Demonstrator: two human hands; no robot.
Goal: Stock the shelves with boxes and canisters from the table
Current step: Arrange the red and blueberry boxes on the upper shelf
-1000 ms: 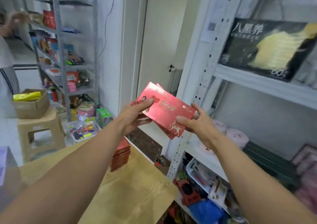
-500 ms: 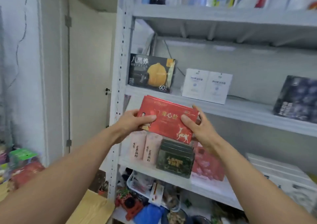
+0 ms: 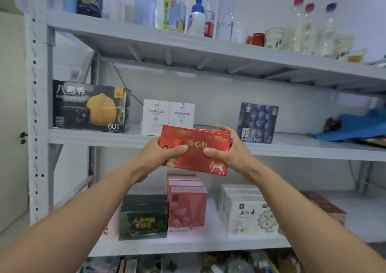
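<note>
Left hand [image 3: 165, 155] and right hand [image 3: 227, 151] each grip one end of a small stack of flat red boxes [image 3: 198, 147]. The thumbs press on the front and the fingers curl round the back and top. The stack is up in the air, tipped a little, right in front of the edge of the middle shelf [image 3: 302, 147]. It does not rest on anything. Behind it stands a big gray shelf rack [image 3: 38, 105] that fills most of the view. On the middle shelf, far to the left, sits a large black box [image 3: 89, 105] with a yellow shape on it. Far to the right lies a blue cloth [image 3: 355, 126]. On the bottom shelf [image 3: 208, 245], a stack of white boxes [image 3: 246, 214] stands to the right. A row of pink boxes [image 3: 186, 205] stands in the middle, and a dark green box [image 3: 144, 218] sits just beside them on the left. Back on the middle shelf, a blue box with berries [image 3: 258, 122] stands just right of the hands. Two small white boxes [image 3: 167, 113] stand side by side behind the red stack. On the top shelf [image 3: 125, 34] there are many bottles [image 3: 175, 11] and a little red cup [image 3: 258, 38].
</note>
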